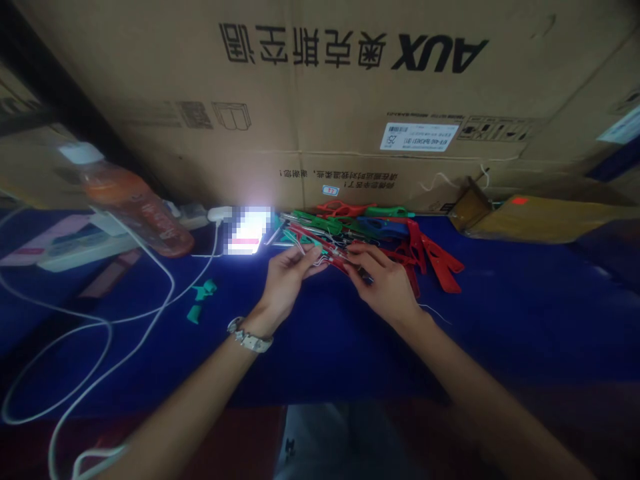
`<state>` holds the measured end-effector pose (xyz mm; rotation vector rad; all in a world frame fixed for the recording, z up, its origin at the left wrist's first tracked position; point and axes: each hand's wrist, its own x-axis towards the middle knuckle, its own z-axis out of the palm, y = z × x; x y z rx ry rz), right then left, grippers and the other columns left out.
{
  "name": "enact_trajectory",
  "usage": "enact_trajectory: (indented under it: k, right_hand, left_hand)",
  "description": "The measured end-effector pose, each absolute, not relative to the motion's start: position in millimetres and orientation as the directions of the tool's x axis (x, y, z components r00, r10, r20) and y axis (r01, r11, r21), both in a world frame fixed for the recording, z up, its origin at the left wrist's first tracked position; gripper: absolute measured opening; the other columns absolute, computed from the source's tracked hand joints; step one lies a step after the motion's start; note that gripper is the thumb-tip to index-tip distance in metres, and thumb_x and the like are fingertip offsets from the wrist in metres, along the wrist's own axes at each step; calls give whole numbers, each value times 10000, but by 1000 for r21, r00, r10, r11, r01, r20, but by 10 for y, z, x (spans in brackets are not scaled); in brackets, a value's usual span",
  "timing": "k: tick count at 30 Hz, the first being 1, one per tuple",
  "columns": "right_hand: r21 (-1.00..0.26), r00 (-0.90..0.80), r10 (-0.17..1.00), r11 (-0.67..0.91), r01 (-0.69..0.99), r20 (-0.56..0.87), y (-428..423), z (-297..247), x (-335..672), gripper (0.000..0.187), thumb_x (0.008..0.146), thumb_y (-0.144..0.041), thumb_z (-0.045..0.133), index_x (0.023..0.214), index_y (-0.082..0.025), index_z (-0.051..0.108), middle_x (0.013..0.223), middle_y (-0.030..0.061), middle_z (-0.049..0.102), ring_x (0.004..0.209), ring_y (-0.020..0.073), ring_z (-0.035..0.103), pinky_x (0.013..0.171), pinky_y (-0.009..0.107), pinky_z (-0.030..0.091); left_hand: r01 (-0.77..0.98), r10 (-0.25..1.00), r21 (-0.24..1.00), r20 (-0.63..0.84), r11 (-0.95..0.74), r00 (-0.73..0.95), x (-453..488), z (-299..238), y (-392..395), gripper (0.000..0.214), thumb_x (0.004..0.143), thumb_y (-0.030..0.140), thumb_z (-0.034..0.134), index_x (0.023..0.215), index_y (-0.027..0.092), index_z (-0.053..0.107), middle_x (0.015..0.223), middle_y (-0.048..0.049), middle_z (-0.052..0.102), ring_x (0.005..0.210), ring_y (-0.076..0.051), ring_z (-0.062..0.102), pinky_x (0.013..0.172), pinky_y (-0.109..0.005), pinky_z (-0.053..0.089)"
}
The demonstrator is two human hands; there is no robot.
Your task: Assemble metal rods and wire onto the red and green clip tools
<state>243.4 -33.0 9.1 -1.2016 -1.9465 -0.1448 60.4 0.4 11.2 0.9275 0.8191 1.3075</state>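
My left hand (287, 280), with a bracelet (250, 338) on its wrist, is closed in a pinch on thin white cords (323, 260) at the front of a heap of coloured plastic pieces. Facing it, my right hand (383, 280) has thumb and fingers bent together beside a thin red piece (340, 252); exactly what they grip is hidden. Behind both hands lie red, green and blue plastic pieces with thin metal parts among them. Long red pieces (440, 260) stick out to the right of my right hand, and a green one (387, 211) lies at the back.
A large cardboard box (300, 100) stands behind the heap. On the left are a drink bottle (137, 207), a lit phone (247, 230), looping white cables (167, 293) and small green pieces (203, 290). A yellowish packet (550, 220) lies back right on the blue tabletop (525, 320).
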Motion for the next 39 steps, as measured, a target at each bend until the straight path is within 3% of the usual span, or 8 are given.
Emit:
enact_trajectory:
  k: [10,13,16,20,24,29,35,39]
  right_hand:
    - [-377,-239,674,632,677,699,-309,24,2445,261,992,-205,532,1194,-225,695,1128,86,690,1062,200,693,938,366,604]
    - [-532,-137,732,598,599,668,-304,11,2404,207,982,-244,556,1107,-212,719,1066,85,706,963,188,706,821,330,615]
    - [-794,25,858,464,393,514,-263,-1,2373,192,943,-368,624,1016,-206,696,922,54,730,755,153,694,645,279,589]
    - [-977,-93,977,198,78,191,-219,16,2379,385,903,-551,616,1021,-185,636,655,-15,679,410,86,540,360,198,417]
    - [-986,-169,975,159,53,148,-251,54,2375,413,909,-562,599,913,-153,653,665,13,699,408,81,560,355,186,418]
    - [-981,-132,976,181,66,172,-292,28,2329,416,917,-550,593,979,-145,660,698,25,714,432,88,578,377,192,451]
    - [-977,-118,977,191,90,180,-303,-36,2316,415,921,-544,590,1024,-151,675,715,24,712,452,88,575,403,198,476]
    - [-974,-131,974,201,105,187,-314,-58,2302,401,929,-527,588,1058,-159,677,727,23,710,462,88,573,413,199,473]
  left_hand:
    - [-455,993,890,23,33,117,585,97,23,241,673,326,883,808,158,775,857,-16,722,821,-129,677,843,-310,622]
    - [-454,990,890,22,42,137,590,90,18,230,694,318,869,829,157,774,878,-22,729,829,-132,686,858,-320,617]
    - [-450,989,892,17,52,147,600,95,7,233,689,317,867,822,153,768,869,-24,730,830,-144,695,860,-338,616]
    - [-440,985,896,16,62,172,608,123,-5,244,687,320,868,833,152,768,886,-33,734,846,-154,699,861,-340,613]
    - [-415,987,907,3,65,159,613,142,-9,247,678,327,870,808,151,757,822,-20,720,782,-142,691,805,-322,622]
    - [-424,993,904,1,49,116,606,157,-15,258,661,307,874,826,152,750,815,-15,711,757,-144,681,733,-303,627]
    - [-396,991,917,21,32,129,594,175,-27,266,752,378,807,920,175,770,969,-55,728,849,-184,675,674,-298,622]
    - [-402,998,915,-8,30,57,606,160,-12,271,729,390,829,899,185,776,924,-38,735,817,-159,669,689,-277,600]
